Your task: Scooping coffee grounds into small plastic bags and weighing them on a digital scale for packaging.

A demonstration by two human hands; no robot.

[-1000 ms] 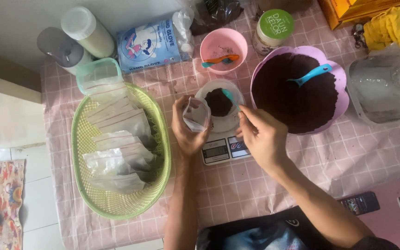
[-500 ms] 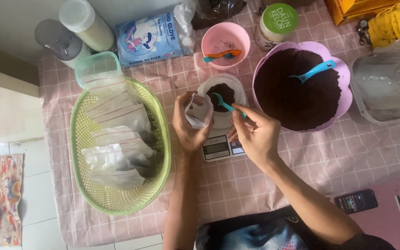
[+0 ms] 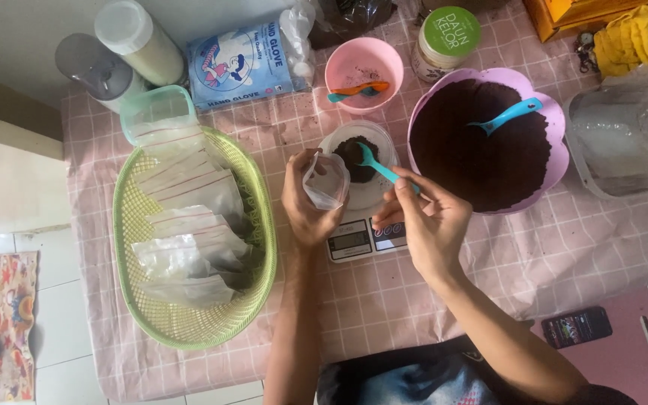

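Powder, dark and heaped, sits in the small clear dish (image 3: 359, 161) on the digital scale (image 3: 361, 238). Your right hand (image 3: 429, 221) pinches a teal spoon (image 3: 378, 166), its bowl over that dish. Just left of the scale, your left hand (image 3: 307, 204) grips a small clear pouch (image 3: 325, 181), mouth open. Right of the scale stands the purple bowl (image 3: 556, 142) of dark powder.

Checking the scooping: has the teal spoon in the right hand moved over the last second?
Yes. The spoon tip went from the dish's right edge leftward into the dark powder on the scale dish.
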